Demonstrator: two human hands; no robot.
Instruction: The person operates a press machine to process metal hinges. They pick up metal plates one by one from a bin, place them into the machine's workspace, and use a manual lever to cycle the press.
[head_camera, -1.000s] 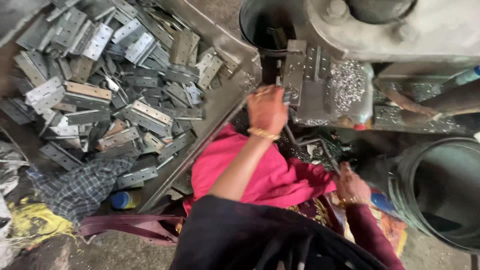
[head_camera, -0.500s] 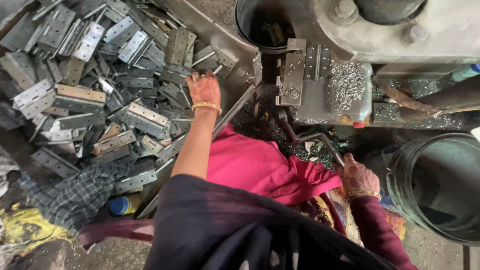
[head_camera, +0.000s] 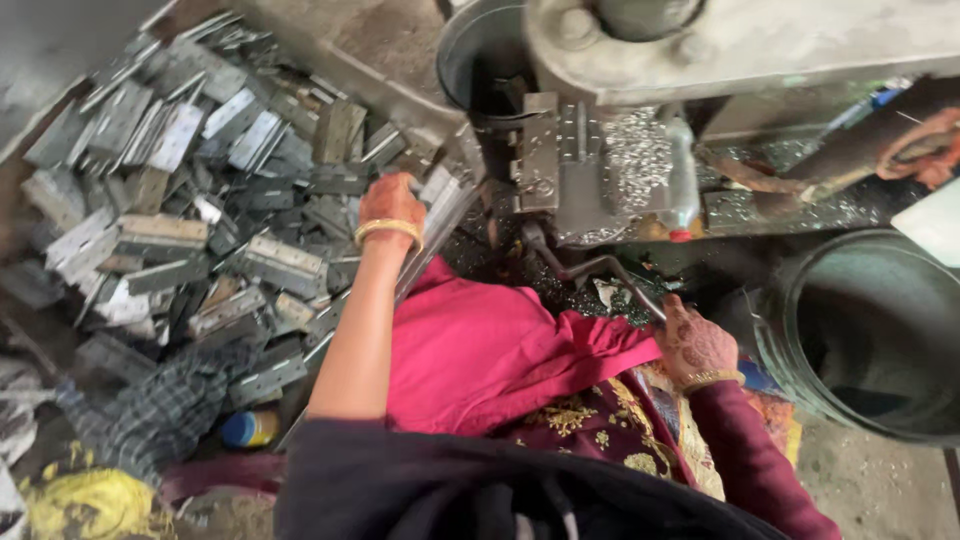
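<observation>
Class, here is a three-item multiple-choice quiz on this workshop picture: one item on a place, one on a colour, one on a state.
1. Where is the left hand?
A. over the pile of metal hinge plates
B. inside the round drum
C. on the blue-capped bottle

2. What colour is the cloth across the person's lap?
A. green
B. pink
C. white

3. What is the right hand doing?
A. hanging free
B. lying flat on the floor
C. gripping the machine's bent lever handle

Answers:
1 A, the hand reaches down to the grey plates at the pile's edge.
2 B, bright pink fabric covers the knees.
3 C, the fingers close around the end of the handle.
</observation>
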